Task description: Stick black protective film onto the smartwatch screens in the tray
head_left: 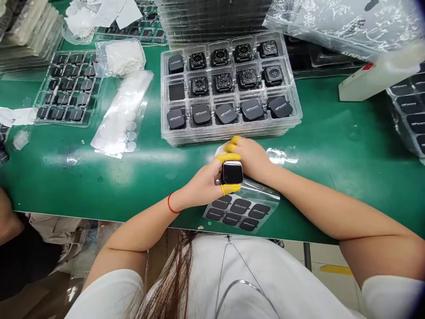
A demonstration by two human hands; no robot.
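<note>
My left hand (pixel 212 181), with yellow finger cots on thumb and finger, is closed on the edges of a smartwatch case (pixel 233 172), its dark screen facing up. My right hand (pixel 250 155), also in yellow finger cots, is just beyond it with bent fingers on a thin white piece (pixel 221 150). That piece is partly hidden, and what the right fingers pinch is unclear. Under the hands lies a clear sheet of black rounded-square stickers (pixel 240 206) with light lettering, one end curling up.
Beyond the hands stands a stack of clear compartment trays (pixel 232 128) with watch cases and black covered pieces. On the left are clear sheets with round white stickers (pixel 122 115), a bagged white bundle (pixel 121 57) and another tray (pixel 66 88). A white bottle (pixel 375 75) stands at right.
</note>
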